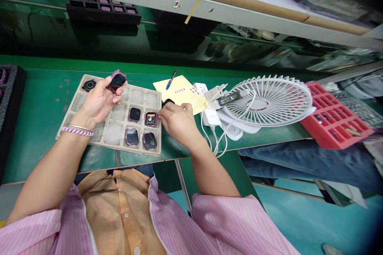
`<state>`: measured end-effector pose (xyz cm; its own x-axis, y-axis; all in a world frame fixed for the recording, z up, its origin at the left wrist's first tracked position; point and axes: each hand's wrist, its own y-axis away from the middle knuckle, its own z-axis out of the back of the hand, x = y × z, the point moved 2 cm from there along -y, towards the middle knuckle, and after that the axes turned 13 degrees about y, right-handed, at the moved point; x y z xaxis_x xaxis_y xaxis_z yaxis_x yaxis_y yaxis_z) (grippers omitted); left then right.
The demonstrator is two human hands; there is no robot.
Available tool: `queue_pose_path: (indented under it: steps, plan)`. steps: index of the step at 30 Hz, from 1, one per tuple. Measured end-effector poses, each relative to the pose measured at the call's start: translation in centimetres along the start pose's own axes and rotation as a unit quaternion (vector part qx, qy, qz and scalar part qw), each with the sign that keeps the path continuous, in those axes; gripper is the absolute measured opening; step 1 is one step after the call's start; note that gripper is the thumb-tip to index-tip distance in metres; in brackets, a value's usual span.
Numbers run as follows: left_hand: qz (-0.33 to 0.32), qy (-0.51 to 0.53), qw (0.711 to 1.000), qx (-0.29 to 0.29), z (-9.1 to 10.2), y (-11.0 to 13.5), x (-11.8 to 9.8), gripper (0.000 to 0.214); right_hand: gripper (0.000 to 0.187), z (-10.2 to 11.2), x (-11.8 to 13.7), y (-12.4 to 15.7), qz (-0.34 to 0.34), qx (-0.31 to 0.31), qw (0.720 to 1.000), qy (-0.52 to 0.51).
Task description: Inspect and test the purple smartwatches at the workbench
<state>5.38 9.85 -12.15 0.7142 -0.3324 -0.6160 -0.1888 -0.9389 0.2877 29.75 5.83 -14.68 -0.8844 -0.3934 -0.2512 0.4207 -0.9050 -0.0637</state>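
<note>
My left hand (100, 101) is raised over the left half of a pale moulded tray (112, 149), its fingers wrapped round a dark-screened smartwatch (117, 81) with a purple edge. At the tray's right rim, the bent fingertips of my right hand (179, 121) meet the side of a smartwatch with a lit screen (151, 119). What those fingers pinch, if anything, is hidden. A black rounded object (168, 102) shows just behind them. Other dark watches (135, 114) sit in nearby compartments. A round black watch-like piece (89, 85) lies in the far left corner.
Right of the tray are a yellow paper (179, 87) with red marks, a pen (171, 79), white chargers with cables (211, 117) and a white fan (269, 101). A red divided box (338, 115) stands beyond. Black foam trays (103, 14) are at the back and far left.
</note>
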Motion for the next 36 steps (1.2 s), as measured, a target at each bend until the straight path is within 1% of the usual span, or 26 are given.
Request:
queue_pose_path:
  steps: [6, 9, 11, 13, 15, 17, 19, 21, 23, 25, 29, 31, 32, 34, 36]
  plan:
    - [-0.005, -0.003, 1.0, 0.005, -0.1, 0.1, 0.0, 0.036, 0.025, -1.5, -0.1, 0.0, -0.025, -0.019, 0.994, -0.104]
    - [-0.004, -0.004, 1.0, 0.001, -0.1, 0.1, 0.0, 0.038, 0.025, -1.9, 0.0, 0.1, -0.043, -0.055, 0.991, -0.117]
    - [-0.003, -0.005, 1.0, 0.001, 0.0, 0.0, 0.0, 0.035, 0.023, -2.2, -0.6, 0.3, -0.052, -0.092, 0.986, -0.132]
    - [-0.003, -0.002, 1.0, 0.004, 0.1, -0.1, 0.0, 0.032, 0.02, -2.5, -2.1, 0.6, -0.083, -0.137, 0.975, -0.152]
    - [-0.002, 0.004, 1.0, 0.008, 0.3, -0.2, 0.1, 0.031, 0.017, -3.0, -4.5, 0.9, -0.15, -0.181, 0.959, -0.159]
    - [0.001, 0.009, 1.0, 0.01, 0.4, -0.3, 0.2, 0.032, 0.016, -3.8, -6.9, 1.0, -0.225, -0.199, 0.94, -0.161]
    - [0.005, 0.009, 1.0, 0.009, 0.3, -0.3, 0.2, 0.033, 0.017, -4.7, -8.7, 0.8, -0.271, -0.177, 0.929, -0.182]
    - [0.009, 0.005, 1.0, 0.008, 0.3, -0.2, 0.2, 0.033, 0.022, -5.3, -9.3, 0.4, -0.275, -0.13, 0.929, -0.209]
    - [0.011, 0.0, 1.0, 0.008, 0.2, -0.2, 0.1, 0.034, 0.026, -5.5, -9.1, 0.1, -0.252, -0.08, 0.941, -0.213]
    - [0.012, -0.001, 1.0, 0.008, 0.2, -0.2, 0.0, 0.036, 0.023, -5.2, -8.5, 0.3, -0.217, -0.04, 0.954, -0.202]
    - [0.01, 0.005, 1.0, 0.01, 0.3, -0.3, -0.1, 0.034, 0.011, -3.5, -8.2, 1.9, -0.16, 0.013, 0.971, -0.179]
    - [0.013, 0.004, 1.0, 0.013, 0.4, -0.3, 0.0, 0.033, 0.013, -2.6, -8.5, 2.2, -0.127, 0.034, 0.981, -0.142]
    - [0.015, 0.003, 1.0, 0.013, 0.4, -0.3, 0.1, 0.034, 0.017, -2.1, -8.7, 1.8, -0.114, 0.037, 0.986, -0.118]
    - [0.016, 0.002, 1.0, 0.012, 0.4, -0.3, 0.1, 0.034, 0.026, -1.2, -9.0, 0.0, -0.107, 0.035, 0.991, -0.068]
    - [0.014, 0.002, 1.0, 0.011, 0.3, -0.3, 0.1, 0.035, 0.034, -0.4, -9.2, -3.1, -0.139, 0.041, 0.989, -0.024]
